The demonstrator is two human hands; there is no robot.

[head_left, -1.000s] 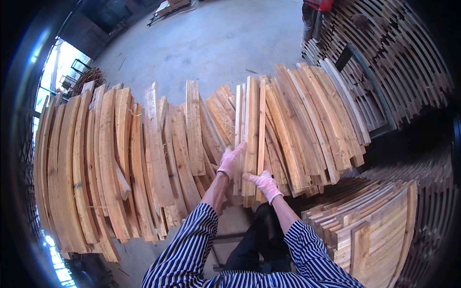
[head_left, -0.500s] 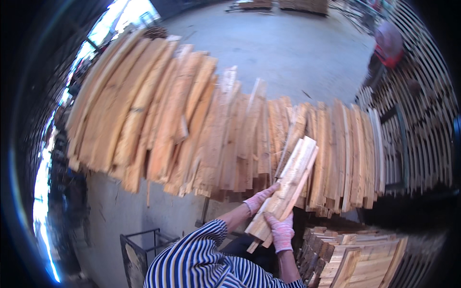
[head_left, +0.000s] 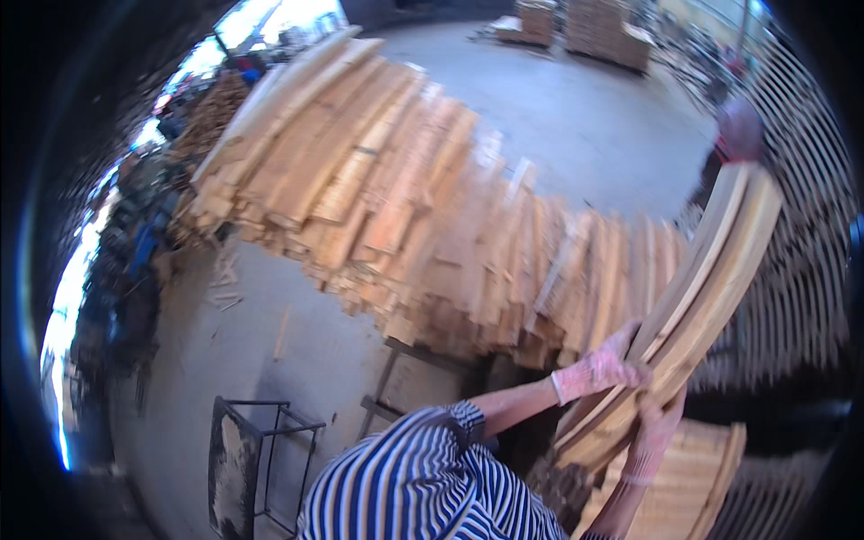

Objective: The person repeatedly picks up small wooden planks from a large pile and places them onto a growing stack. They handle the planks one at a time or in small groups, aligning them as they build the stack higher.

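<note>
Over by the long row of timber, a person in a striped shirt (head_left: 396, 477) has both gloved hands clamped on a small bundle of planks (head_left: 711, 270). I can't make out exactly how many there are. The left hand (head_left: 598, 371) grips the lower part from the left side, and the right hand (head_left: 655, 436) holds the right edge a little lower down. The bundle is tilted, its far end leaning up to the right, just past the right end of the plank row (head_left: 378, 171). That row runs across the middle of the room, boards side by side, blurred in places.

Under the right forearm there's a stack of pale boards (head_left: 693, 463). A dark metal frame (head_left: 256, 459) stands on the grey floor (head_left: 540, 108) to the left. Beyond the bundle's top I see another person's covered head (head_left: 740, 129), and brown piles (head_left: 605, 38) farther back.
</note>
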